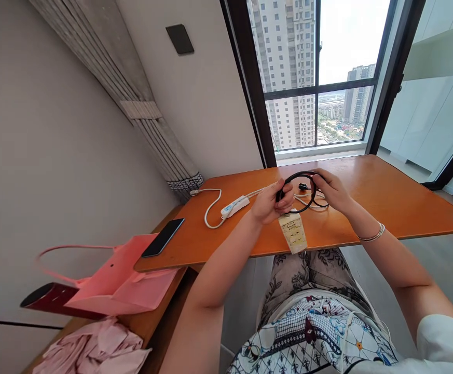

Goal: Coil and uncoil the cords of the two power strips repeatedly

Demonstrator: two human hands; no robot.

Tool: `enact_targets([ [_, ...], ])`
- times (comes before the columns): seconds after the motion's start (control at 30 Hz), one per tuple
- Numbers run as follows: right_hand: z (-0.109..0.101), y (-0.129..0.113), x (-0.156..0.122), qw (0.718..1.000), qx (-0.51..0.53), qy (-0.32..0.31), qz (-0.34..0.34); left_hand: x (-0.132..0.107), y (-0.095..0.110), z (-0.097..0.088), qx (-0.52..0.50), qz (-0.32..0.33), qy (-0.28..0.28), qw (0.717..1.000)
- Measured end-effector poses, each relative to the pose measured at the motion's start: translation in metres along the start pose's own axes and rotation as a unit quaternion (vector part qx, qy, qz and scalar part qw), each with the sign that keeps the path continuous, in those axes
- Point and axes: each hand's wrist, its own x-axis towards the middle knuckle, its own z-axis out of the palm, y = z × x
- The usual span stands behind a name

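Observation:
A coiled black cable hangs in a loop just above the orange table. My left hand is closed on the loop's left side, thumb and fingers pinching it. My right hand grips the loop's right side with curled fingers. Under the hands lies a cream power strip, its end jutting over the table's near edge. A white cord with an inline switch box runs from the strip leftward across the table.
A black phone lies at the table's left corner. A pink paper bag lies on its side on a lower wooden surface, with a dark red object and pink cloth nearby. A large window stands behind the table.

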Motion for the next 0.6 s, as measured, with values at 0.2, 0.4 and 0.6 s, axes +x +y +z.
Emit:
enact_targets([
  [0.2, 0.012, 0.023, -0.016, 0.995, 0.092, -0.031, 0.010, -0.013, 0.008, 0.009, -0.115, 0.056, 0.059, 0.990],
  [0.4, 0.016, 0.045, -0.032, 1.000, -0.012, 0.001, 0.003, -0.016, 0.015, 0.006, -0.056, 0.169, 0.123, 0.976],
  [0.6, 0.013, 0.045, -0.049, 0.955, -0.274, 0.031, -0.108, -0.016, 0.021, -0.002, 0.032, 0.253, 0.142, 0.956],
])
